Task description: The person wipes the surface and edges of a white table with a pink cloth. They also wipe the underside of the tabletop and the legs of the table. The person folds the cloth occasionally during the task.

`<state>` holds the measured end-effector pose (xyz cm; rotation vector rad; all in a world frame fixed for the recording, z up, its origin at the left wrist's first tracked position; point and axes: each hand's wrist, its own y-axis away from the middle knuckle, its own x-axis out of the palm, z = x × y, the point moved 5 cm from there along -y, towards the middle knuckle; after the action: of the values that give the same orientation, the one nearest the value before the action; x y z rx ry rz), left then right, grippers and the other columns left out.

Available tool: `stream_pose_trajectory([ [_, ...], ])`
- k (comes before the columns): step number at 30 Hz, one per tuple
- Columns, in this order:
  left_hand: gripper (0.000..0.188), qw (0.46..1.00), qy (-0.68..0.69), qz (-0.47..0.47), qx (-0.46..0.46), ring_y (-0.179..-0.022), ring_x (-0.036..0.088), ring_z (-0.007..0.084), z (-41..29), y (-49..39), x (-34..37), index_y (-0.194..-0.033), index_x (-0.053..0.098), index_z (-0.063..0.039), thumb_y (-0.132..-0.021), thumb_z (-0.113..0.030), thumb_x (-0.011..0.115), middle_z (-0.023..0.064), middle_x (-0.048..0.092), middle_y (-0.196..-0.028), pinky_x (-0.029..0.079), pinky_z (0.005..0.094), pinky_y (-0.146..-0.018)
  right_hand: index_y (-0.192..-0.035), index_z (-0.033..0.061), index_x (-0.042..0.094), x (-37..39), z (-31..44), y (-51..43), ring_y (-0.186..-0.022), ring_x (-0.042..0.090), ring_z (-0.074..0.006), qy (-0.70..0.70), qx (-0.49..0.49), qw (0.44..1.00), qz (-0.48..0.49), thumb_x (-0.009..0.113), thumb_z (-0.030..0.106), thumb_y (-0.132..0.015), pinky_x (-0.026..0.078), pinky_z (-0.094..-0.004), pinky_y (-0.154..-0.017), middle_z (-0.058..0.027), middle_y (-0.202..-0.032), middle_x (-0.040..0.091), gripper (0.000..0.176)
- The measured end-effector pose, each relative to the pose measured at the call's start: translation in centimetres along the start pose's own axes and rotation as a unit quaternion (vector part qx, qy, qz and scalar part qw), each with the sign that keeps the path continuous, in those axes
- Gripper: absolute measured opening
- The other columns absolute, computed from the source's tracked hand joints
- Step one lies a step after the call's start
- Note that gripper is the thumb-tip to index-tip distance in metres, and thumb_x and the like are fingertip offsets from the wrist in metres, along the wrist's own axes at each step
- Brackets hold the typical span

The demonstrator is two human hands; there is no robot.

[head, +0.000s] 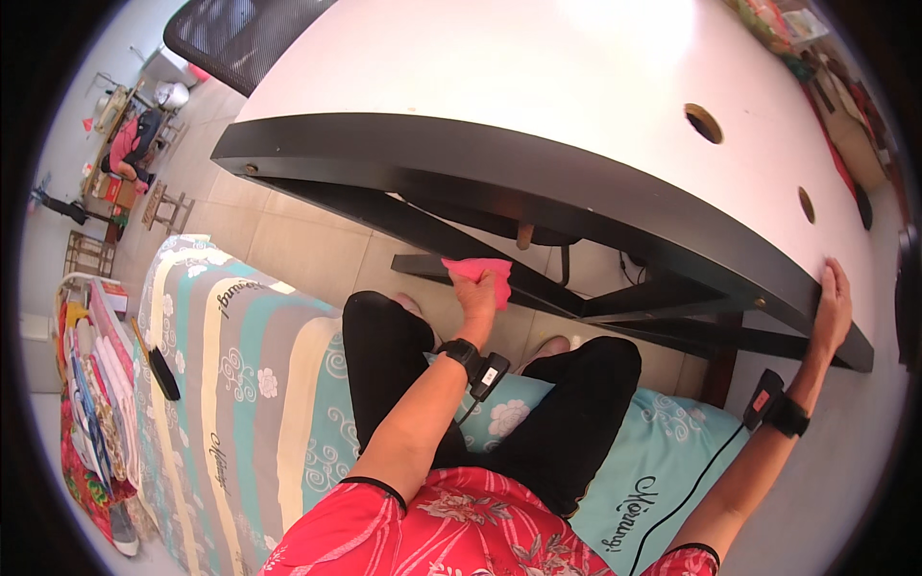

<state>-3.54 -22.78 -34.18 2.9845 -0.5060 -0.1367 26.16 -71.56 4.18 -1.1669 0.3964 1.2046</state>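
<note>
A crumpled pink cloth (500, 277) is held in my left hand (475, 291), in front of the dark metal frame beneath a white tabletop (504, 65). My right hand (833, 306) lies over the right end of the table's dark edge (461, 147), its fingers extended onto the white surface. The thumb of that hand is hidden, so I cannot tell whether it grips the edge. Below the edge, a diagonal brace (446, 234) passes behind the cloth. Each wrist bears a black strap with a small device; a cable trails from each.
I sit on a bed with a patterned sheet (238, 403). A bed brush (160, 363) and folded fabrics (101, 403) lie to the left. A black mesh chair (238, 43) stands beyond the table. Further off, a person (130, 147) bends near wooden stools (166, 207).
</note>
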Motion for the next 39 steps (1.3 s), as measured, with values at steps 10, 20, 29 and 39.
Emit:
stream_pose_trajectory([
  [10, 0.047, 0.939, -0.184, 0.158, 0.244, -0.106, 0.059, 0.0256, -15.2, 1.3, -8.8, -0.126, 0.050, 0.000, -0.080, 0.003, 0.059, 0.0123, 0.058, -0.119, 0.048, 0.0358, -0.091, -0.120, 0.0137, 0.069, -0.3, 3.2, 1.2, -0.114, 0.062, -0.0270, 0.046, 0.040, 0.997, -0.048, 0.051, 0.042, -0.095, 0.044, -0.0339, -0.098, -0.0101, -0.119, 0.068, 0.042],
  [20, 0.055, 0.616, -0.564, 0.191, 0.515, -0.139, 0.032, 0.0441, -16.2, 0.7, -3.0, -0.131, 0.054, 0.001, -0.077, -0.008, 0.062, 0.0134, 0.050, -0.141, 0.021, 0.0611, -0.114, -0.120, 0.0141, 0.069, -0.5, 3.3, 1.5, -0.112, 0.063, -0.0246, 0.051, 0.051, 0.996, -0.052, 0.052, 0.041, -0.095, 0.044, -0.0321, -0.097, -0.0090, -0.118, 0.069, 0.041],
  [29, 0.043, 0.563, -0.557, 0.292, 0.536, -0.135, 0.038, 0.0411, -7.0, 4.5, 3.8, -0.122, 0.062, 0.000, -0.081, -0.009, 0.054, 0.0092, 0.058, -0.133, 0.020, 0.0575, -0.116, -0.119, 0.0120, 0.069, -0.7, 3.9, 1.8, -0.111, 0.063, -0.0237, 0.037, 0.054, 0.997, -0.052, 0.053, 0.039, -0.095, 0.044, -0.0309, -0.097, -0.0092, -0.117, 0.069, 0.039],
  [39, 0.033, 0.534, -0.476, 0.499, 0.489, -0.125, 0.048, 0.0353, -4.9, 7.4, 1.4, -0.107, 0.069, -0.008, -0.075, -0.010, 0.062, 0.0053, 0.064, -0.116, 0.027, 0.0502, -0.112, -0.118, 0.0087, 0.068, -0.3, 2.7, 1.0, -0.115, 0.061, -0.0268, 0.031, 0.015, 0.999, -0.039, 0.052, 0.034, -0.095, 0.043, -0.0327, -0.100, -0.0107, -0.121, 0.067, 0.038],
])
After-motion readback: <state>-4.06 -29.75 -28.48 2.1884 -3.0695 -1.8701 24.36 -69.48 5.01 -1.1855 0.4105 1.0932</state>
